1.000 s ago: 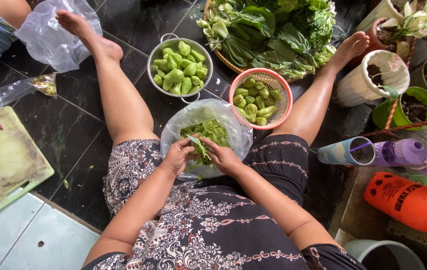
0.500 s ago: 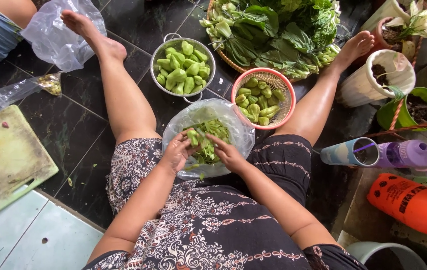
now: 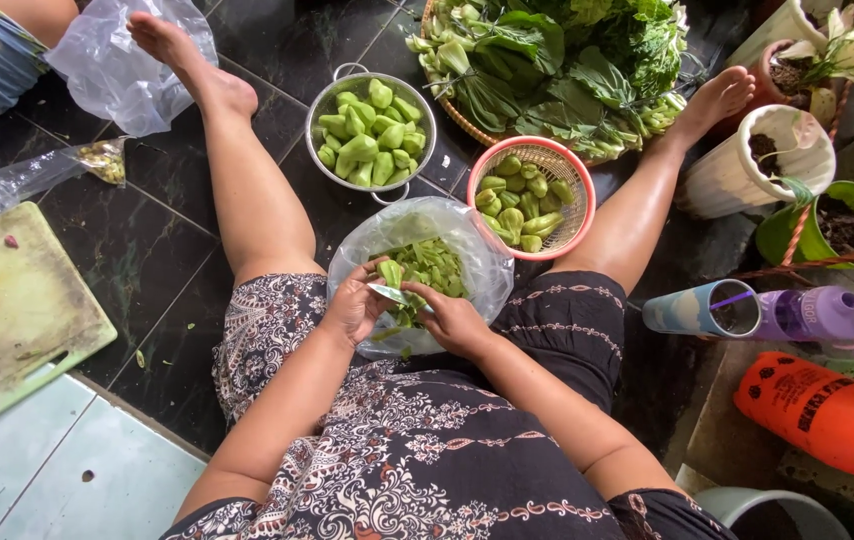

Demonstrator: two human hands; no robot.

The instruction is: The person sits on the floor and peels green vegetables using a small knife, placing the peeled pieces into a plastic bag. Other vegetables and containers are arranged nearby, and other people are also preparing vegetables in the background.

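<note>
Left hand (image 3: 355,305) grips a green vegetable piece (image 3: 390,272); right hand (image 3: 454,318) holds a knife (image 3: 389,293) against it, over clear bag (image 3: 482,258) of trimmings.

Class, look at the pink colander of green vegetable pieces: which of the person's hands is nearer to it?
Right. The right hand lies just below-left of the pink colander, over the plastic bag; the left hand sits farther left.

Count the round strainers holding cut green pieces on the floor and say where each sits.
2. The metal colander stands between the person's legs, toward the feet. The pink strainer stands beside it on the dark tile, nearer one knee, just beyond the clear plastic bag. None seems hidden.
</note>
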